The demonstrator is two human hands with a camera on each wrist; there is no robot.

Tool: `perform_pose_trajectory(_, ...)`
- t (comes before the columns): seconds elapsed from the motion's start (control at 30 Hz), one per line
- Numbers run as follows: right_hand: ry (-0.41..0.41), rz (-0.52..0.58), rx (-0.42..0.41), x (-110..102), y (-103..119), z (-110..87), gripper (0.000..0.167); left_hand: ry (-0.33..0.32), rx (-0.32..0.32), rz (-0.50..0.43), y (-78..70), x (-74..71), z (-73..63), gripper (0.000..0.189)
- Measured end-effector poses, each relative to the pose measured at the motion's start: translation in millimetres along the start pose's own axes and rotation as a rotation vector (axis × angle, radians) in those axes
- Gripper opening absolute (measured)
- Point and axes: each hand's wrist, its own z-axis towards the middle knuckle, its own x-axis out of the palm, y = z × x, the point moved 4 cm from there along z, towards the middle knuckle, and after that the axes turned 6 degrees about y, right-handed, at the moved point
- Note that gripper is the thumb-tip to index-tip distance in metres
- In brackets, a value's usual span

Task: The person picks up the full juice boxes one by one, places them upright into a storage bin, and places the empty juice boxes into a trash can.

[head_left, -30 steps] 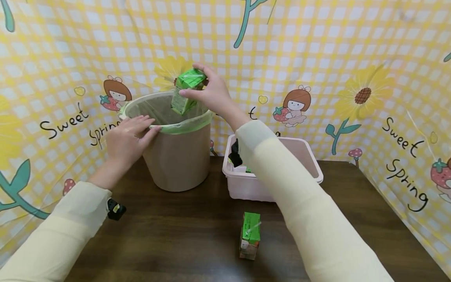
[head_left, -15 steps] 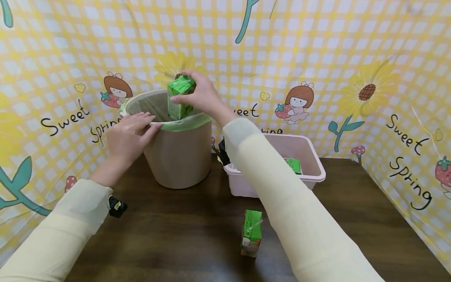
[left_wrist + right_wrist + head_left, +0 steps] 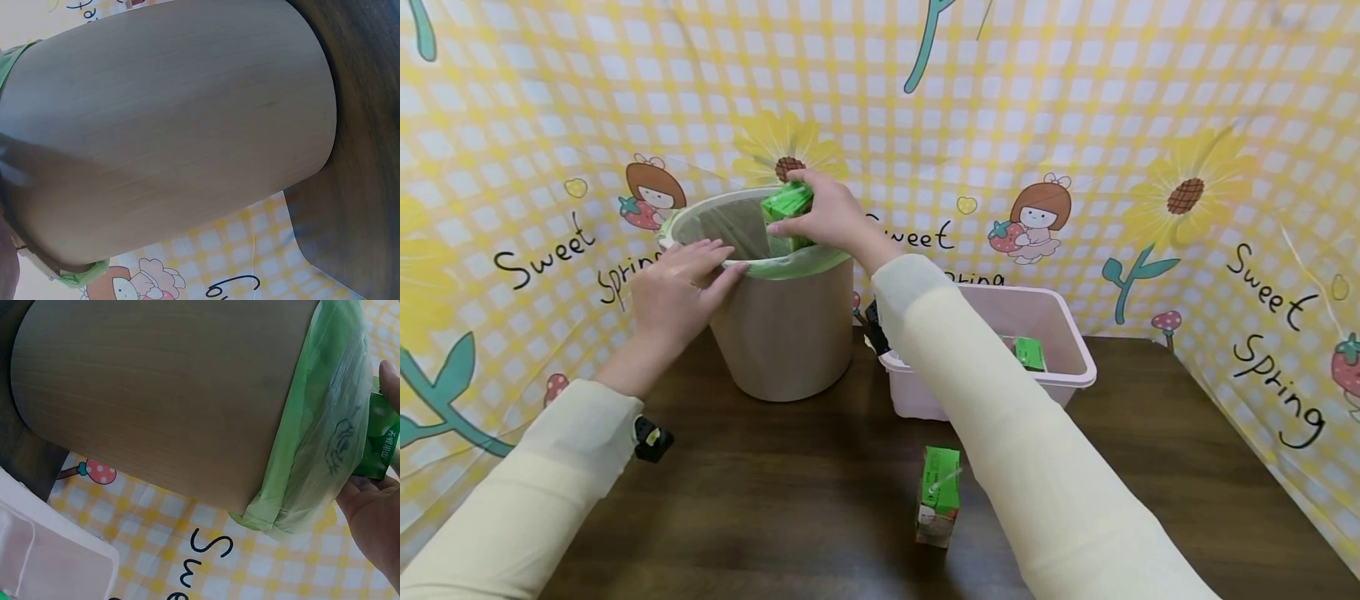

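My right hand (image 3: 829, 217) grips a green drink carton (image 3: 787, 202) by its sides, thumb toward me, just inside the mouth of a beige trash bin (image 3: 786, 333). The carton's lower part is hidden behind the bin's front rim. In the right wrist view the fingers hold the same carton (image 3: 379, 437) beside the green bag liner (image 3: 325, 431) folded over the rim. My left hand (image 3: 677, 287) rests on the bin's near left rim, fingers fairly straight over the liner. The left wrist view shows mostly the bin's outer wall (image 3: 169, 125).
A pale pink basin (image 3: 1078, 367) stands right of the bin, with a green carton (image 3: 1028, 353) in it, partly behind my right sleeve. Another green-topped carton (image 3: 938, 498), a straw on its top, stands upright on the dark wooden table (image 3: 760, 500). Patterned cloth (image 3: 880, 100) hangs behind.
My right hand has brought the drink carton down and slightly left, lower into the bin's mouth. The left hand has stayed at the rim. More of the pink basin's inside now shows.
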Motion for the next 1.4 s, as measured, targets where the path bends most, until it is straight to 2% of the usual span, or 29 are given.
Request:
perform_pose_trajectory(0.3,0.037,-0.084,0.015,0,3,0.9,0.087,-0.011,0.01,-0.014,-1.3,0.1,1.7,0.031)
perform_pose_trajectory(0.83,0.03,-0.006,0.046,-1,-4,-2.6,0.083,-0.003,0.001,-0.01,0.0,1.5,-0.1,0.031)
perform_pose_trajectory(1.2,0.006,-0.013,-0.007,-11,-7,-15.2,0.078,-0.007,0.004,-0.013,1.8,2.0,-0.9,0.031)
perform_pose_trajectory(1.4,0.005,0.025,-0.048,-21,-3,-27.8,0.077,-0.009,0.0,-0.013,1.6,0.8,-0.4,0.031)
